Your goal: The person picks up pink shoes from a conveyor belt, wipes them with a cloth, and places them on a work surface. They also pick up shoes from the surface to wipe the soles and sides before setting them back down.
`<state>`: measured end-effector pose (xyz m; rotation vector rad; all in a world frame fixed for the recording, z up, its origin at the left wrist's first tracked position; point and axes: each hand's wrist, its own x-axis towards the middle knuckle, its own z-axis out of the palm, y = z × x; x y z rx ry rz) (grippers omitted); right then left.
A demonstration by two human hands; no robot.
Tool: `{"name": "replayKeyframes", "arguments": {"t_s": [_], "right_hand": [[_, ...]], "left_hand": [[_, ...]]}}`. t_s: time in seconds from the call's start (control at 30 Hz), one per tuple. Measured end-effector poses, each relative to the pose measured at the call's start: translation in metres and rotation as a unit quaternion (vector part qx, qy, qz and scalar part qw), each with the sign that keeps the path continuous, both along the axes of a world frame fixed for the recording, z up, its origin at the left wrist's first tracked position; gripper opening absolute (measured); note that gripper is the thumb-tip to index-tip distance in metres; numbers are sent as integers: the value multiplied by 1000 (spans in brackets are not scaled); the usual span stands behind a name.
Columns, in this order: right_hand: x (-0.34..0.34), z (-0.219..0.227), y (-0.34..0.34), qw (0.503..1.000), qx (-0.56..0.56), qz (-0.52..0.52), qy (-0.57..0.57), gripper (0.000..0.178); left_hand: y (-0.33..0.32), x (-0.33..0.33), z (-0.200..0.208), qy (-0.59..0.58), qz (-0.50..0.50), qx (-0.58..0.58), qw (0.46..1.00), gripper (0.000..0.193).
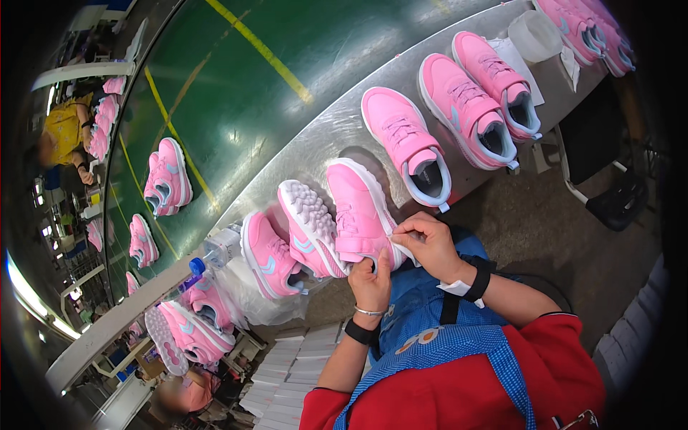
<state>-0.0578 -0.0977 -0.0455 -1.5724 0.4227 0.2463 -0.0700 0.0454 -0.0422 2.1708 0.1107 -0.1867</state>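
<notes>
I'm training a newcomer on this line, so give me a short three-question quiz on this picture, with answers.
1. True or false: the left hand holds a pink shoe near its heel end.
2. Which way does that shoe's toe point? a) toward the blue apron b) away from the apron
3. Fill in: the clear plastic bottle has a ____ cap.

Key: 1. True. 2. b. 3. blue.
</notes>
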Motion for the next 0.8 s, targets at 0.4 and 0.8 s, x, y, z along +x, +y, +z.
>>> {"name": "replayKeyframes", "arguments": {"t_s": [0.4,0.8], "right_hand": [[11,-6,11,995,70,-35,59,11],[16,-1,4,1000,10,12,12,8]], "left_hand": [[0,-2,-5,-10,9,-22,1000,37],[-3,-3,-5,-11,9,-12,1000,38]]}}
